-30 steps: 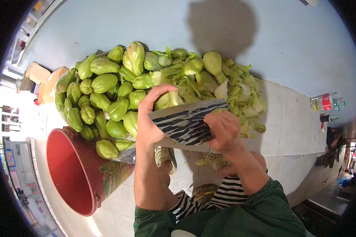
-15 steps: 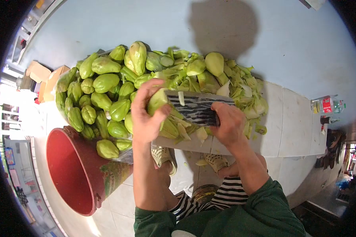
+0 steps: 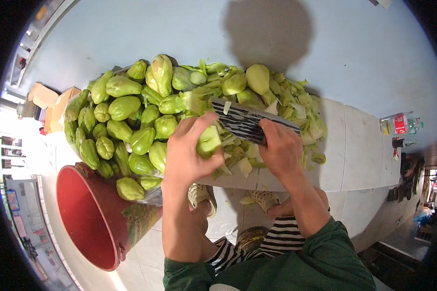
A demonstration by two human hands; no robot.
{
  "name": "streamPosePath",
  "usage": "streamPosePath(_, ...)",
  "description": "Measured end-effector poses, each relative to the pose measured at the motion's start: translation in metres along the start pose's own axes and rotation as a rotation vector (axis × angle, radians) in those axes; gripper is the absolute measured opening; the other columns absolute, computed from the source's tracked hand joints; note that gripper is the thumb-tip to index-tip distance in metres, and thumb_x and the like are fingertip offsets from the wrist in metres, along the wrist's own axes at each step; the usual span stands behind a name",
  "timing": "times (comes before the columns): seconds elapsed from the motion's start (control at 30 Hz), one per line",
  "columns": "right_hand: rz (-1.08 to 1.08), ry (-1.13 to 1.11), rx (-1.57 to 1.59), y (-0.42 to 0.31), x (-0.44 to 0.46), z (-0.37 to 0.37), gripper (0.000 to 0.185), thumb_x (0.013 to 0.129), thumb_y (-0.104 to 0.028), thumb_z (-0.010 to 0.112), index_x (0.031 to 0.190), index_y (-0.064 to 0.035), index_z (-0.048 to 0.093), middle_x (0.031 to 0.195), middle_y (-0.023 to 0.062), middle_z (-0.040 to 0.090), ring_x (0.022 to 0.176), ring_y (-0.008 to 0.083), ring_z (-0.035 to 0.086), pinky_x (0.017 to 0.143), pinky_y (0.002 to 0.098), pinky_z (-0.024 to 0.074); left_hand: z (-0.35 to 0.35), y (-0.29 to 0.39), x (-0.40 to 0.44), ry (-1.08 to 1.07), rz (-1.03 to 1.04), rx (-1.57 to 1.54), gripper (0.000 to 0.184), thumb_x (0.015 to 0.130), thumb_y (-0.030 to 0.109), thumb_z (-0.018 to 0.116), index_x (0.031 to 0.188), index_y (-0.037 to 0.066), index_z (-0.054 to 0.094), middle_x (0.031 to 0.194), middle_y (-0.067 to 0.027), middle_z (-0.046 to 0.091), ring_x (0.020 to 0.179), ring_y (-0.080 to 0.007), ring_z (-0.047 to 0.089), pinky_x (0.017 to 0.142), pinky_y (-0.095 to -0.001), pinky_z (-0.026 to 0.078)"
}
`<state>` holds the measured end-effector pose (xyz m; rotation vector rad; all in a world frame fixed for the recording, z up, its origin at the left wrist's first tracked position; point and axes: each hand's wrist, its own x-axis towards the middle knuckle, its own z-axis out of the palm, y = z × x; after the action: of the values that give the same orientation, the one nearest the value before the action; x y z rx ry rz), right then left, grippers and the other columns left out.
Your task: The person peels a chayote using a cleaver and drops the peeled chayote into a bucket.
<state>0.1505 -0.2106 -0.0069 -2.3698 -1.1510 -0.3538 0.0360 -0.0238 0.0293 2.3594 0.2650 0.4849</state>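
Note:
My left hand is wrapped round a partly peeled chayote, its pale cut faces turned to the right. In my right hand is a cleaver with a broad, dark-streaked blade. A small pale strip of chayote clings to the blade near its far end. The blade sits up and to the right of the held chayote, with a gap between them. The cleaver's handle is hidden in my fingers. Beneath both hands lie pale green peelings.
Many unpeeled chayotes are heaped at the left of the tiled ledge. A peeled chayote rests on the peelings by the wall. A red bucket lies tilted at lower left. A plastic bottle is at far right.
The chayote in my left hand has turned and come lower, showing its cut face. The cleaver has tilted and moved apart from it, the strip still on its blade.

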Motion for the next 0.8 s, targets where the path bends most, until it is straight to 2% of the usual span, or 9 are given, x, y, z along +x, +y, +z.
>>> streamPosePath(0.27,-0.081,-0.048,0.011,0.002,-0.005,0.001,0.034,0.069,-0.01,0.069,0.1,-0.0099,0.056,0.078,0.0039,0.06,0.076,0.0237,0.064,0.063,0.0384,0.0483,0.011,-0.003,0.006,-0.099,-0.058,0.11,0.063,0.061,0.01,0.069,0.122,0.013,0.057,0.101,-0.0196,0.064,0.096,-0.0405,0.061,0.084,-0.043,0.05)
streamPosePath(0.47,-0.086,-0.052,0.007,0.002,-0.009,0.002,0.034,0.068,-0.01,0.068,0.101,-0.0092,0.056,0.078,0.0041,0.059,0.076,0.0235,0.064,0.064,0.038,0.0483,0.016,-0.01,0.008,-0.134,-0.068,0.148,0.068,0.062,0.01,0.07,0.127,0.014,0.054,0.101,-0.0197,0.064,0.094,-0.0418,0.061,0.084,-0.0429,0.051)
streamPosePath(0.53,-0.071,-0.072,0.014,0.002,-0.011,0.002,0.035,0.068,-0.01,0.068,0.101,-0.0091,0.056,0.079,0.0047,0.06,0.077,0.0242,0.064,0.064,0.038,0.0486,0.014,-0.013,0.008,-0.083,-0.179,0.044,0.067,0.064,0.008,0.068,0.128,0.014,0.053,0.099,-0.0187,0.064,0.091,-0.0355,0.063,0.083,-0.0386,0.051)
streamPosePath(0.57,-0.056,-0.091,0.02,0.002,-0.011,0.001,0.037,0.067,-0.01,0.068,0.102,-0.0089,0.056,0.08,0.0052,0.061,0.078,0.0248,0.064,0.065,0.038,0.0489,0.011,-0.013,0.008,-0.082,-0.179,0.048,0.067,0.064,0.008,0.068,0.128,0.014,0.053,0.099,-0.0187,0.064,0.091,-0.0355,0.063,0.083,-0.0386,0.051)
streamPosePath(0.63,-0.025,-0.075,0.037,0.004,-0.011,0.003,0.038,0.067,-0.01,0.069,0.102,-0.0087,0.056,0.083,0.0063,0.062,0.08,0.0261,0.064,0.066,0.0386,0.0492,0.003,-0.012,0.009,0.017,-0.338,-0.193,0.063,0.066,0.005,0.065,0.127,0.01,0.053,0.096,-0.0152,0.065,0.087,-0.0256,0.064,0.082,-0.0332,0.05)
streamPosePath(0.67,0.007,-0.061,0.052,0.005,-0.012,0.003,0.039,0.066,-0.01,0.069,0.103,-0.0086,0.056,0.085,0.0075,0.064,0.082,0.0274,0.064,0.066,0.0392,0.0496,0.001,-0.015,0.007,0.018,-0.335,-0.189,0.063,0.066,0.005,0.065,0.127,0.01,0.053,0.096,-0.0152,0.065,0.087,-0.0256,0.064,0.082,-0.0332,0.05)
streamPosePath(0.73,0.056,-0.041,0.091,0.007,-0.011,0.003,0.039,0.066,-0.01,0.069,0.103,-0.0084,0.056,0.087,0.0094,0.065,0.081,0.0295,0.065,0.067,0.0406,0.0498,-0.001,-0.028,0.004,0.172,-0.227,-0.318,0.056,0.067,0.009,0.066,0.121,0.005,0.055,0.095,-0.0136,0.066,0.086,-0.019,0.063,0.075,-0.0293,0.05)
streamPosePath(0.77,0.105,-0.026,0.129,0.007,-0.01,0.003,0.04,0.065,-0.011,0.069,0.103,-0.0082,0.056,0.088,0.0113,0.066,0.081,0.0315,0.065,0.067,0.0421,0.0501,0.0,-0.036,0.002,0.206,-0.166,-0.439,0.051,0.067,0.007,0.065,0.117,0.0,0.056,0.096,-0.0095,0.066,0.087,-0.0152,0.061,0.077,-0.0275,0.048)
streamPosePath(0.8,0.102,-0.023,0.135,0.008,-0.01,0.004,0.04,0.065,-0.011,0.069,0.103,-0.0082,0.056,0.088,0.0113,0.066,0.081,0.0315,0.065,0.067,0.0421,0.0501,-0.001,-0.034,0.002,0.209,-0.164,-0.433,0.051,0.067,0.007,0.065,0.117,0.0,0.056,0.096,-0.0095,0.066,0.087,-0.0152,0.061,0.077,-0.0275,0.048)
